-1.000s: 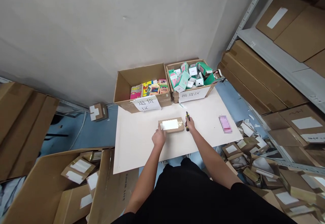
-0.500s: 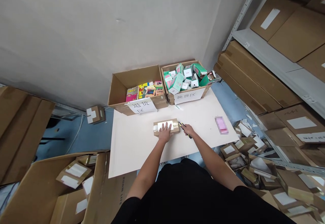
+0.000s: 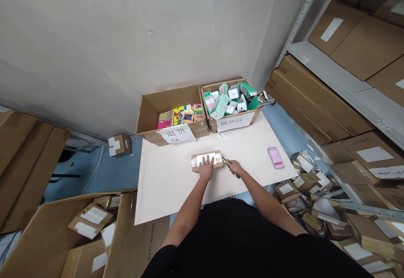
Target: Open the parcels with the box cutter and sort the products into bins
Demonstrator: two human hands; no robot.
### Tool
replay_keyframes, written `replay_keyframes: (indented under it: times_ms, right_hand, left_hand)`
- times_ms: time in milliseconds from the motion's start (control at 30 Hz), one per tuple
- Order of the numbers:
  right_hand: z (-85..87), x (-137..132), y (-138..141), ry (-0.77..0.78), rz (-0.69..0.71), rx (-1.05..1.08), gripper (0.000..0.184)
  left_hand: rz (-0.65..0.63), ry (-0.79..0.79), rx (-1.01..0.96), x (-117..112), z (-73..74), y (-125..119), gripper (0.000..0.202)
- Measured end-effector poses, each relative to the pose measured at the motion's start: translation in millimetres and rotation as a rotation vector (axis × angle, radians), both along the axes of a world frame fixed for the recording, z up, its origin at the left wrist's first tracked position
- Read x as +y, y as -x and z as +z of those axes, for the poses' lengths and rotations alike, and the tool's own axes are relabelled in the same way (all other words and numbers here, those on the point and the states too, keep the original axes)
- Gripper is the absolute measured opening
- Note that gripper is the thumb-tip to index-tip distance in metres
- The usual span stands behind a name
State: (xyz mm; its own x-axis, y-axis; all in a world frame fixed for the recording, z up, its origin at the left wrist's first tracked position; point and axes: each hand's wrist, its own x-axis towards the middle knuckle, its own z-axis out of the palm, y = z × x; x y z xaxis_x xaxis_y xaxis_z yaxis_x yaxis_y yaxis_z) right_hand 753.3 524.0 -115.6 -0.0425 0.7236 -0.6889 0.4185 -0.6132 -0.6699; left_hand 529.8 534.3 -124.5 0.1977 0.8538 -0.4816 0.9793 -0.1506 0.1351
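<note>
A small taped cardboard box (image 3: pixel 195 165) with a white label lies on the white table (image 3: pixel 164 185). Spread across its top, the fingers of my left hand (image 3: pixel 206 168) press down on the label. My right hand (image 3: pixel 234 167) is closed around a black and yellow utility knife (image 3: pixel 226 161). The knife's tip is at the box's right end; whether it touches the tape I cannot tell.
Behind stand a carton (image 3: pixel 148 137) of colourful booklets and a carton (image 3: pixel 214 125) of green-and-white boxes. A blurred pink object (image 3: pixel 275 157) lies at the table's right. Parcels fill a large carton (image 3: pixel 126 227) at left and heap beside the right shelving (image 3: pixel 334 70).
The view has shifted slightly, so everything sits a little lower. My left hand stays on the box, and the utility knife in my right hand remains by its right end.
</note>
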Motion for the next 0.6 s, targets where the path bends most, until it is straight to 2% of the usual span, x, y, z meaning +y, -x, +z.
replay_keyframes:
  times_ms: [100,167,300,367,500,600]
  right_hand:
    - [-1.2,-10.9,-1.2,-0.012,0.058,-0.031,0.049]
    - [-3.2,-17.6,-1.8,-0.014,0.023,-0.032,0.049]
    - [-8.2,-29.2,4.1,-0.038,-0.284,-0.025,0.045]
    - [-10.4,-32.4,14.5,-0.045,-0.376,-0.028,0.044]
    - [-14.6,-24.7,47.6,-0.033,-0.326,-0.093,0.045]
    - [-13.2,2.4,68.2,-0.047,-0.291,-0.233,0.053]
  left_hand:
    - [-0.003,-0.008,-0.003,-0.9,6.5,-1.1,0.069]
    - [-0.002,-0.002,-0.015,1.6,13.5,0.1,0.070]
    - [0.018,-0.041,-0.074,16.8,31.7,14.7,0.066]
    - [0.035,-0.088,-0.064,25.6,40.5,27.4,0.062]
    - [0.072,-0.020,0.010,28.2,51.5,48.4,0.064]
    - [0.184,0.009,0.075,13.3,54.0,51.8,0.069]
